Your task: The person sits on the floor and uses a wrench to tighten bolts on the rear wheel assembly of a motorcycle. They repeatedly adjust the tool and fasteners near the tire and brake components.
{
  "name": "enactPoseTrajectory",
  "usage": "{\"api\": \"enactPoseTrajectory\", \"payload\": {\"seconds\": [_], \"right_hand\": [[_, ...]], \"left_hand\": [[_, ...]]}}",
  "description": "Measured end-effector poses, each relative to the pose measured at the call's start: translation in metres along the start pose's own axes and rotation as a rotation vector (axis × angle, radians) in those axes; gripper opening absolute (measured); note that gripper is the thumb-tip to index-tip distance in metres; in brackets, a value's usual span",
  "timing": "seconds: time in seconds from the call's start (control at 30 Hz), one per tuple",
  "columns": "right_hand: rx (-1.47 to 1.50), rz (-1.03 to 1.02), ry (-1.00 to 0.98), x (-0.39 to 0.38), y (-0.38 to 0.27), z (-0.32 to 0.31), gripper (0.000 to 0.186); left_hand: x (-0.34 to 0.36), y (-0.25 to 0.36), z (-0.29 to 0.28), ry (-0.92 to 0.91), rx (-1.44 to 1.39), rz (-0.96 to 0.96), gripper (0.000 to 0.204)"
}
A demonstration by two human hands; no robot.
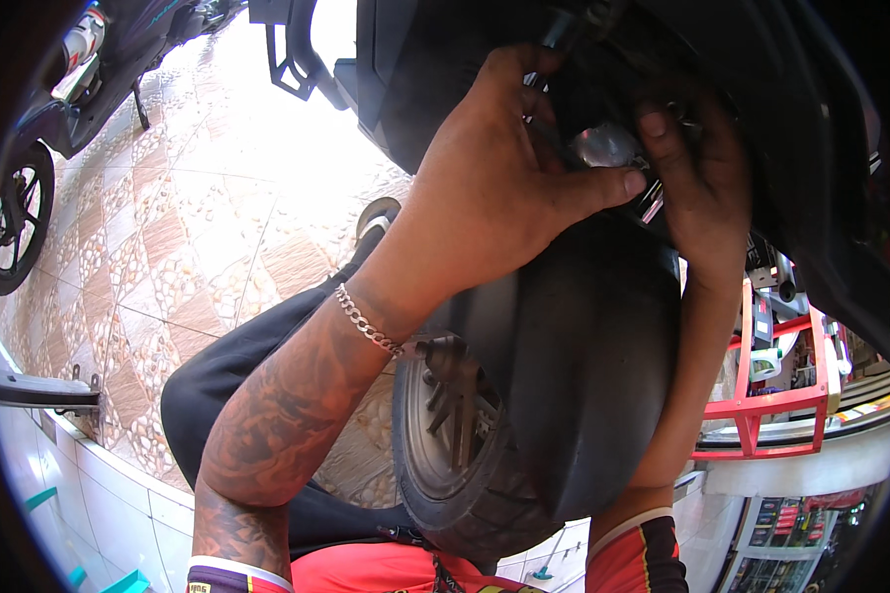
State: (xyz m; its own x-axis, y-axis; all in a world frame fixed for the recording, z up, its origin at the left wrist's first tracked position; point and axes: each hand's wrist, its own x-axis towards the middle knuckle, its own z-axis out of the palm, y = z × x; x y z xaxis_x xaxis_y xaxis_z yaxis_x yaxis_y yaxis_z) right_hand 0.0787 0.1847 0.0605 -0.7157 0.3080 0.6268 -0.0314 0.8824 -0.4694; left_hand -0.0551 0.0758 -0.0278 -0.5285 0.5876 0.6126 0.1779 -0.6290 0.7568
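Observation:
My left hand (494, 168) reaches up under the black bodywork (761, 89) of a scooter, thumb pressed against a small shiny metal part (603, 146). My right hand (697, 173) comes up from the other side, its fingers curled around the same metal part. Both hands sit just above the black front mudguard (583, 366), which covers the front tyre (465, 494). A silver chain bracelet (366, 321) circles my left wrist. What lies behind the metal part is hidden in shadow.
The wheel's grey hub (450, 405) shows beside the mudguard. A second motorcycle (40, 128) stands at the far left on patterned floor tiles (198, 227). A red metal rack (771, 385) holding small items stands at the right. White tiled edging (109, 494) runs along the lower left.

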Motion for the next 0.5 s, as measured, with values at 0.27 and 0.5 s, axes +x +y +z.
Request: {"api": "enactPoseTrajectory", "payload": {"seconds": [0.27, 0.5], "right_hand": [[-0.021, -0.082, 0.060, -0.005, -0.007, -0.003, 0.027], [0.264, -0.057, 0.056, -0.006, -0.003, 0.003, 0.032]], "left_hand": [[-0.001, 0.016, -0.002, -0.095, -0.069, -0.057, 0.074], [0.000, 0.020, -0.005, -0.090, 0.055, -0.068, 0.067]]}}
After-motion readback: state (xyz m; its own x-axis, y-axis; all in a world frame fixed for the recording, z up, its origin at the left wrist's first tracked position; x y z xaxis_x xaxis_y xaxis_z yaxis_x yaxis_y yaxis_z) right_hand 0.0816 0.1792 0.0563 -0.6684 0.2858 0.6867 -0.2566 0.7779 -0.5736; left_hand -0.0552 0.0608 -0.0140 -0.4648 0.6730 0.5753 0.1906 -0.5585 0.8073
